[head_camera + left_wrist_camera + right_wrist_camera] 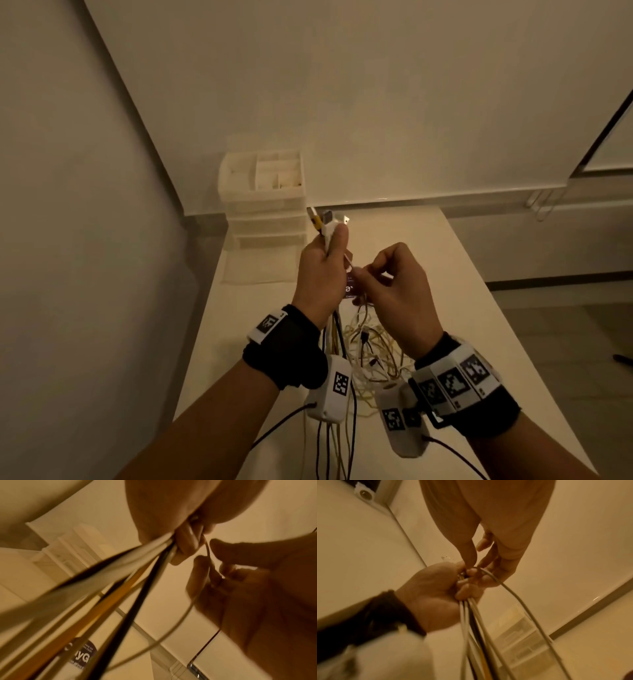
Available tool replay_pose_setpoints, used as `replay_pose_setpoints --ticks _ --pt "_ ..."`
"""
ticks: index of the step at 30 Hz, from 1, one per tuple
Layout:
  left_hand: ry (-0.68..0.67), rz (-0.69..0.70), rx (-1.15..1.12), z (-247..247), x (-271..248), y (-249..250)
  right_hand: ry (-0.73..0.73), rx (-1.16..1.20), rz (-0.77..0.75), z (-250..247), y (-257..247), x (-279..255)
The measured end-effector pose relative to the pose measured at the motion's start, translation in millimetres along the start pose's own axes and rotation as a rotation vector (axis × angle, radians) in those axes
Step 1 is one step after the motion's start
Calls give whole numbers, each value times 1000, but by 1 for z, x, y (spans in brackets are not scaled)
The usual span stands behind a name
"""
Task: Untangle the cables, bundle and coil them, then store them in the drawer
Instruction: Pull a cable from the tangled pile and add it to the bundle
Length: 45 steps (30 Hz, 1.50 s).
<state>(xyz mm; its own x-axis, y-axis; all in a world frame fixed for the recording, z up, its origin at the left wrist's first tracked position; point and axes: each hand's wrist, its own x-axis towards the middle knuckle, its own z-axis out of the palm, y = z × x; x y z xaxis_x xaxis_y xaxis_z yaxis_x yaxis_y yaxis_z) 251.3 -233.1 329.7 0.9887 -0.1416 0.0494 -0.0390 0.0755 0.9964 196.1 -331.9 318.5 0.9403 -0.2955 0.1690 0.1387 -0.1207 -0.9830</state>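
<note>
White, yellow and black cables (334,330) run together through the left hand (320,274), whose fingers are curled tight round them, with the plug ends (327,221) standing out above the fist. Holding them by the plugs, I judge, keeps the sorted ends level so the strands can hang straight below the fist and be coiled as one bundle.

Just to the right of that fist, the right hand (394,291) pinches a single pale cable (510,588) between thumb and fingertips, the remaining fingers curled in; the left wrist view shows this strand looping down from the pinch. It seems to be one more cable being drawn toward the fist to join the bundle.

Below and slightly right of the fist, a loose tangle (373,353) of pale cables lies on the white table (462,291), so the untangling looks only partly done.

Beyond the fist, at the table's far left corner, stands a translucent drawer unit (265,205) with an open divided tray on top. Its drawers look closed, though in the dim light I cannot be sure. A dark printed label (350,289) shows between the two hands.
</note>
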Motion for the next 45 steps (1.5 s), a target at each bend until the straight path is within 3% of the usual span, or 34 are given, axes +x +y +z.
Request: replay_pose_setpoints --ticks 4,9,13,16,20,24,29,35,40,45 --pt "108 89 -51 -18 17 12 -146 -122 -46 -2 39 -14" --pt "167 283 -133 -36 19 31 -284 -214 41 -7 98 -18" --pt "207 228 -294 -52 22 44 -328 -314 121 -15 126 -22" --pt "104 177 -178 -54 14 38 -315 -296 96 -14 112 -10" --pt "-88 145 289 -41 0 3 -262 -112 143 -20 74 17" --pt "-220 28 374 -16 -9 -28 -289 74 196 -30 36 35" --pt "-69 129 396 -2 1 -26 -300 87 194 -41 32 42" --pt "-126 114 309 5 9 -4 -273 134 201 -46 69 32" --pt "140 20 -12 2 32 11 -286 64 95 -42 96 26" --pt "248 -10 -168 -11 39 19 -278 -37 97 -41 118 31"
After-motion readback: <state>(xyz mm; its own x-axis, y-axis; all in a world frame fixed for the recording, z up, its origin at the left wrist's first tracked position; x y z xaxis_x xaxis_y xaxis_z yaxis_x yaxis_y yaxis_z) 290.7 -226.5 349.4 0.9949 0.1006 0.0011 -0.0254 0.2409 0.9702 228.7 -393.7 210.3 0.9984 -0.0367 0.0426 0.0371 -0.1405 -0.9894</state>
